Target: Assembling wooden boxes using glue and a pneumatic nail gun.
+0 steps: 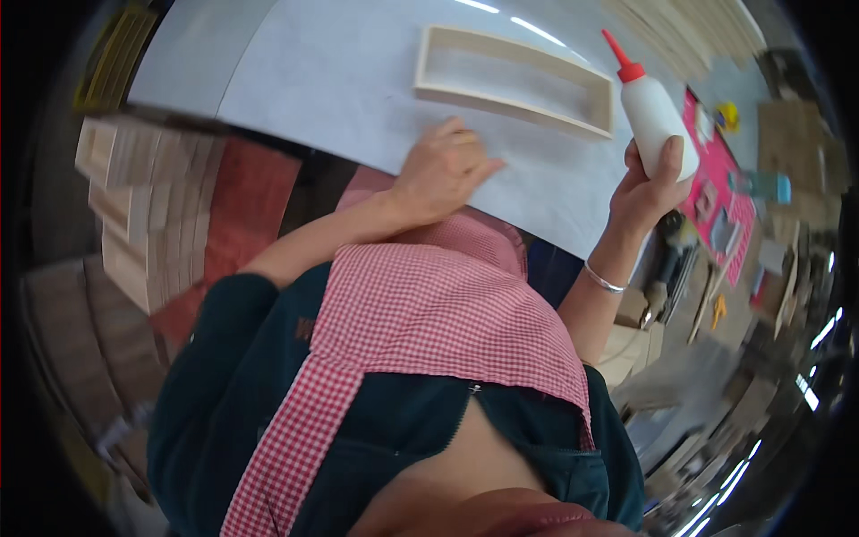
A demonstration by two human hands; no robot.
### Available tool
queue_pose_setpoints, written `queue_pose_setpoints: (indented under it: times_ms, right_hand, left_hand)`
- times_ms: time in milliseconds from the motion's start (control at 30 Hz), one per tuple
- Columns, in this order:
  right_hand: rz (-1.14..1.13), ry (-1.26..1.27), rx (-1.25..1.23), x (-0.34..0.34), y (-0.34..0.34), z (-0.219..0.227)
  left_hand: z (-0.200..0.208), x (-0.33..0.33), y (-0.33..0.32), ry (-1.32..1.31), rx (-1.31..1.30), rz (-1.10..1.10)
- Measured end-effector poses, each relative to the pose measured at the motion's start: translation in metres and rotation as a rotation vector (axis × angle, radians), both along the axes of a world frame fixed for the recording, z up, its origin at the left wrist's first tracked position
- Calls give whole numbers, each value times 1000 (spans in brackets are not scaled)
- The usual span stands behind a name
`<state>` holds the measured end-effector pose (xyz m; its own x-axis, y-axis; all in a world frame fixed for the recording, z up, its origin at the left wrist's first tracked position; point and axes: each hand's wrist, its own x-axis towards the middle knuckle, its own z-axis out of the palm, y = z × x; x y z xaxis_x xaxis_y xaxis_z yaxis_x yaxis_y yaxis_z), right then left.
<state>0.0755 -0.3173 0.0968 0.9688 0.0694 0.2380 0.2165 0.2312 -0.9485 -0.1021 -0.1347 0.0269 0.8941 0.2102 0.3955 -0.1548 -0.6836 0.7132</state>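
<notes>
My right hand (646, 195) is wrapped round the lower part of a white squeeze bottle (656, 112). The bottle tilts, and its long red nozzle (616, 49) points up and to the left. A bracelet (603, 277) circles that wrist. My left hand (447, 170) rests by the near edge of the pale tabletop (331, 80), its fingers curled into a loose fist and the thumb sticking out to the right. I see nothing held in it. Just beyond it lies a rectangular light-wood frame (510, 107), which neither hand touches.
Wooden boxes (152, 197) stand stacked at the left, beside a reddish surface (246, 215). Wood strips (689, 36) lie at the back right. Further right are a pink patterned cloth (716, 206), a teal-capped clear container (765, 186) and a cardboard box (792, 143).
</notes>
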Motion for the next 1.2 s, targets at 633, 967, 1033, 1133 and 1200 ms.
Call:
queue_pose_setpoints:
  times_ms: [633,967,1033,1133,1200]
  right_hand:
    - [410,-30,-446,-34,78,-41]
    - [400,-83,-486,-29,89,-43]
    - [396,-91,-494,-26,92,-44]
    - [372,-126,-497,-21,99,-45]
    - [355,-150,-497,-17,105,-47]
  left_hand:
    - [-48,3,1,-3,82,3]
    - [-52,1,0,-18,92,-5]
    - [-52,1,0,-19,88,-4]
    - [-51,1,1,-10,80,-16]
    - [-50,1,1,-9,79,-20]
